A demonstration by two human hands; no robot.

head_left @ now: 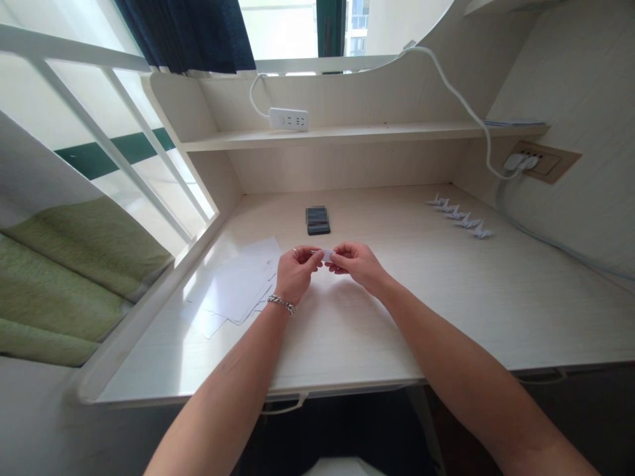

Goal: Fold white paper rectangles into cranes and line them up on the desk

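A small folded piece of white paper is pinched between my two hands, just above the desk. My left hand, with a ring and a chain bracelet at the wrist, grips its left end with thumb and fingers. On the other end, my right hand closes its thumb and fingertips. The fingers hide part of the paper, so its exact folded shape cannot be made out. Left of my hands lies a loose stack of white paper sheets. Several folded paper cranes stand in a slanting row at the back right.
Behind my hands a dark phone-like object lies on the pale wooden desk. A white power strip rests on the shelf above. A white cable hangs down to the wall socket at right. White rails border the left side.
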